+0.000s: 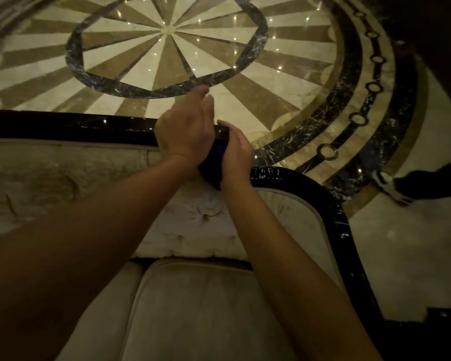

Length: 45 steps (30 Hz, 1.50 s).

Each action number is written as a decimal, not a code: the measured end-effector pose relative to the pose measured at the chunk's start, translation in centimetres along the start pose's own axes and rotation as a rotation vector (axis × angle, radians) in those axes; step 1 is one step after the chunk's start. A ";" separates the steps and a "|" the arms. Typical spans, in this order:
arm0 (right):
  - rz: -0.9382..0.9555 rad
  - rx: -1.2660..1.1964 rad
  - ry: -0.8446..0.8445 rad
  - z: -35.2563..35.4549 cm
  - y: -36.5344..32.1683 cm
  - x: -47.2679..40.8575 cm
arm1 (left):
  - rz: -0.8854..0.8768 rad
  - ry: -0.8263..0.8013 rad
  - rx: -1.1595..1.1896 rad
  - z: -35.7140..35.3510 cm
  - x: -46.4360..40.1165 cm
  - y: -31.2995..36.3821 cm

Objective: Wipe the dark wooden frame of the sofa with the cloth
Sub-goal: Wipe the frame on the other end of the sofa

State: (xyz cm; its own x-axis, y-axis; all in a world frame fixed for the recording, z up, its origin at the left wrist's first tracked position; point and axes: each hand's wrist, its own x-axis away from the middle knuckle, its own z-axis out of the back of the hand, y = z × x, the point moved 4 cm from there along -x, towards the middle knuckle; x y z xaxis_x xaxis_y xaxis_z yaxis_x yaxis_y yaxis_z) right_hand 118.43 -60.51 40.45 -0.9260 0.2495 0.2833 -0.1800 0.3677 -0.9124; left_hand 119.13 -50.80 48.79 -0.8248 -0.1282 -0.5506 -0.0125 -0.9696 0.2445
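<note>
The glossy dark wooden frame runs along the top of the sofa back and curves down the right arm. A dark blue cloth sits bunched on the frame between my two hands. My left hand lies over the frame and cloth from the left, fingers stretched out past the rail. My right hand presses the cloth from the right, its fingers curled over the top of the frame. Most of the cloth is hidden by my hands.
The sofa has pale tufted upholstery and a beige seat cushion below my arms. Beyond the frame lies a polished patterned marble floor. Another person's shoe stands on the floor at the right. Dark furniture fills the upper right.
</note>
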 end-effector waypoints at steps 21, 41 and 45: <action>0.575 1.798 -0.110 4.1 1.0 -4.1 | -0.120 -0.147 -0.232 -0.7 0.2 0.3; 0.058 1.520 0.139 14.4 -2.8 -7.5 | -0.119 -0.095 -0.160 -0.2 0.5 0.6; 0.083 1.518 0.194 16.6 -3.2 -7.1 | -0.100 -0.134 -0.206 -0.4 0.4 0.3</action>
State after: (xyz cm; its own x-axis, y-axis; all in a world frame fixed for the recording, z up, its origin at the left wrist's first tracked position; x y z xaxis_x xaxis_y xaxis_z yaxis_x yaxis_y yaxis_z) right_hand 120.05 -78.36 36.41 -0.9155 0.3767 0.1411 -0.4023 -0.8559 -0.3249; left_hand 119.03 -51.25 48.37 -0.8929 -0.0144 -0.4501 0.0064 -0.9998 0.0193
